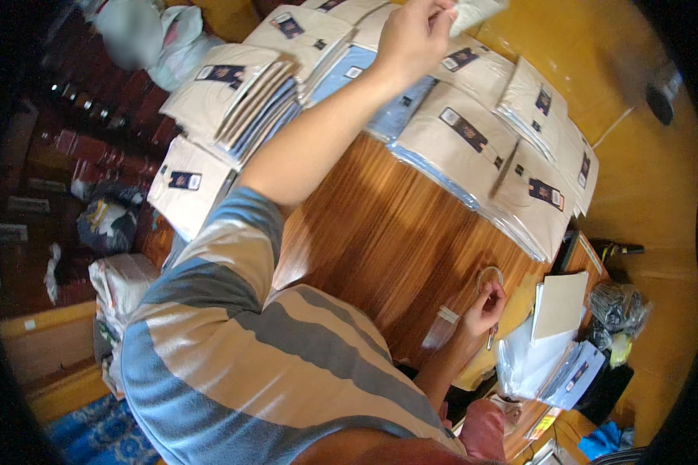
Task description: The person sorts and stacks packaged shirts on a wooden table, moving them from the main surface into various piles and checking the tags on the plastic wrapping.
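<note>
My left hand (pixel 419 35) reaches over the far side of the table with its fingers closed on a pale, flat, sheet-like thing (pixel 479 11), partly cut off by the top edge. Below that arm lie stacks of folded garments in clear bags, such as the beige pack (pixel 454 128) and the blue pack (pixel 341 76), with dark tags. My right hand (pixel 485 308), near the table's right side, has its fingers pinched at a pale clear ring (pixel 489 273) that looks like a tape roll. A small clear plastic piece (pixel 442 329) lies just left of that hand.
More bagged garments (pixel 221 81) form a pile at the left of the wooden table (pixel 349 225). White and blue packs (pixel 551 360) and a beige card (pixel 562 302) sit at the right. Dark crumpled plastic (pixel 616 310) lies beyond them. White bags (pixel 174 46) are at the far left.
</note>
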The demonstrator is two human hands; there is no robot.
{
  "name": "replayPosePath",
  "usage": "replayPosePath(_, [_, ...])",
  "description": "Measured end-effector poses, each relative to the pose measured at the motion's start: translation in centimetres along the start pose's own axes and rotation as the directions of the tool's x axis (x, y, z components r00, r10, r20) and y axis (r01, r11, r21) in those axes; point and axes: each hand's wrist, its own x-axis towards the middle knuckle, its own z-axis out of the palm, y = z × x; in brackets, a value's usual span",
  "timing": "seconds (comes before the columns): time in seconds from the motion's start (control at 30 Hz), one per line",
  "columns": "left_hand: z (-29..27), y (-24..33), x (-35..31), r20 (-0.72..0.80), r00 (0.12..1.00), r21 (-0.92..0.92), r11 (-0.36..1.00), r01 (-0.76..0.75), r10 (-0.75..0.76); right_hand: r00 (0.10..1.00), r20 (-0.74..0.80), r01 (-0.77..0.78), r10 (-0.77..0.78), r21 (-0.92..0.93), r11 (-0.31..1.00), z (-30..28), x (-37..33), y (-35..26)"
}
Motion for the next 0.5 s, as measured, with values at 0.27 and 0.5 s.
replayPosePath(0.27, [-12.6, 10.0, -13.6, 0.520, 0.852, 0.374, 0.880, -0.293, 0.062, 0.790, 0.336, 0.579, -0.512, -0.136, 0.804, 6.4, -3.6, -20.4])
replayPosePath(0.5, [-15.0, 9.5, -25.4, 0.760, 0.626, 0.294, 0.952, -0.085, -0.179, 0.418, 0.904, -0.068, 0.088, -0.065, 0.996, 7.9, -8.1, -15.0])
